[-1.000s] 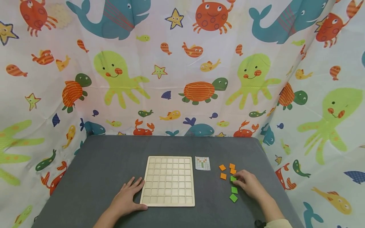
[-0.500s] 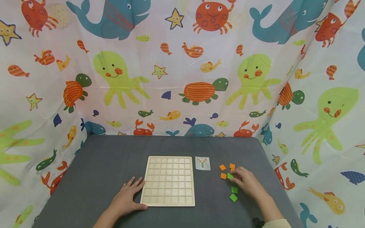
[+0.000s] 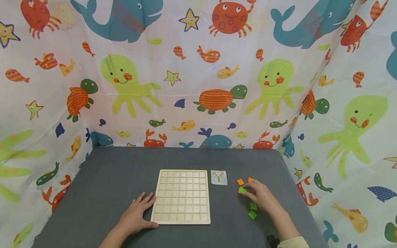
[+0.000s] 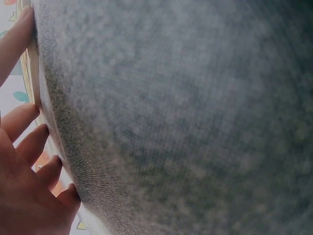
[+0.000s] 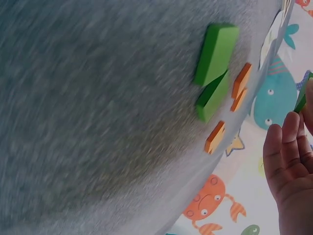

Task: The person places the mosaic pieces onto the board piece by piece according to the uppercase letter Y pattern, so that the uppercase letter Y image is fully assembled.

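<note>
My right hand [image 3: 260, 197] pinches a green square tile [image 3: 243, 189] between thumb and fingertips; in the right wrist view that tile [image 5: 301, 98] is up off the table. In the head view it partly covers an orange tile [image 3: 240, 191]. Other orange tiles [image 3: 240, 182] lie just beyond the hand, one partly behind the fingers. Two green tiles [image 3: 252, 215] lie nearer to me. At the left edge of a wooden grid board [image 3: 181, 197] rests my left hand [image 3: 136, 214], fingers spread, thumb at the near corner. The left wrist view shows its fingers [image 4: 29, 142] along the board's edge.
A small printed card [image 3: 219, 177] with a coloured grid pattern lies right of the board, between it and the tiles. The grey table [image 3: 124, 172] ends at a curtain [image 3: 186, 113] printed with sea animals, behind and at both sides.
My right hand has picked up the green tile nearest the orange ones and carried it left, over the orange tiles. The left hand stays at the board's edge.
</note>
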Available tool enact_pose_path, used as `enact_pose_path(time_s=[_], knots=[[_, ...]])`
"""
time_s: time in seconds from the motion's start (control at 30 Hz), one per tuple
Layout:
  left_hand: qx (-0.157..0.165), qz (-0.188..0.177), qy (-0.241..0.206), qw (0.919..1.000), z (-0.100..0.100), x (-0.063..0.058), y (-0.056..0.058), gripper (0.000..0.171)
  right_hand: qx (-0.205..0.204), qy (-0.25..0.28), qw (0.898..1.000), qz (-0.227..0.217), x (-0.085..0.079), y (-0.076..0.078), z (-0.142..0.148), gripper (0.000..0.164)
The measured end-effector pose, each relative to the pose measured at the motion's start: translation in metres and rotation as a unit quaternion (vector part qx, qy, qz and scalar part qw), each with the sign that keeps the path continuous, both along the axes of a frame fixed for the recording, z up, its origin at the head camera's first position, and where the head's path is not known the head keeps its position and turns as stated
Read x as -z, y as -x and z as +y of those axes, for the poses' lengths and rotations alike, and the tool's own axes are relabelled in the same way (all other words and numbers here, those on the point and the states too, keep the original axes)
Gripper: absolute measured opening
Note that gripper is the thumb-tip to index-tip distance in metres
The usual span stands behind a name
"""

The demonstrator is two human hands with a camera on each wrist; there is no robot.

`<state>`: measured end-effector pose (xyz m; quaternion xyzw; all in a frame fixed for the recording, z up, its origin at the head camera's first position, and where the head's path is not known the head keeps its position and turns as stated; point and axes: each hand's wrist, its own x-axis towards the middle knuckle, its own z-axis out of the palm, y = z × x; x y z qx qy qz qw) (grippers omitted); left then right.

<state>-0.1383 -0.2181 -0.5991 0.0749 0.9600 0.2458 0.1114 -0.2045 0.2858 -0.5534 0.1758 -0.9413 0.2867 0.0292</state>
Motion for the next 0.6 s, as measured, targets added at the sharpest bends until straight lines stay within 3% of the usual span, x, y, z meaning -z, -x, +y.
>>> enact_pose_path(time_s=[0.6], knots=[[0.0,-0.014,0.0,0.9999,-0.002,0.0,0.002,0.117,-0.032,0.019,0.999,0.02,-0.001,0.001,-0.023,0.02]])
